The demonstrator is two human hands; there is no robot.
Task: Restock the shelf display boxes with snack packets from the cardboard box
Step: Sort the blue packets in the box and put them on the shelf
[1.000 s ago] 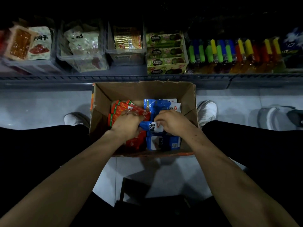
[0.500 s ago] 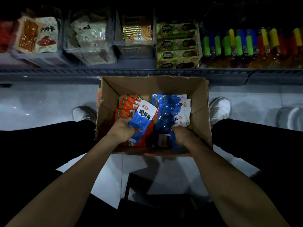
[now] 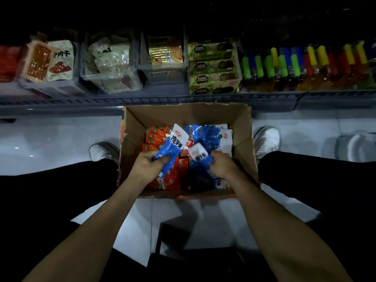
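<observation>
Inside the open brown cardboard box, the left hand grips a blue-and-white snack packet; the right hand pinches a second, blurred blue-and-white packet.

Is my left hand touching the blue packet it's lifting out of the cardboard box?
Touching. The head view shows the left hand with its fingers curled round the lower end of the blue packet, above the red packets in the cardboard box.

The open brown cardboard box below the shelf display boxes holds red packets left of blue-and-white packets.
</observation>
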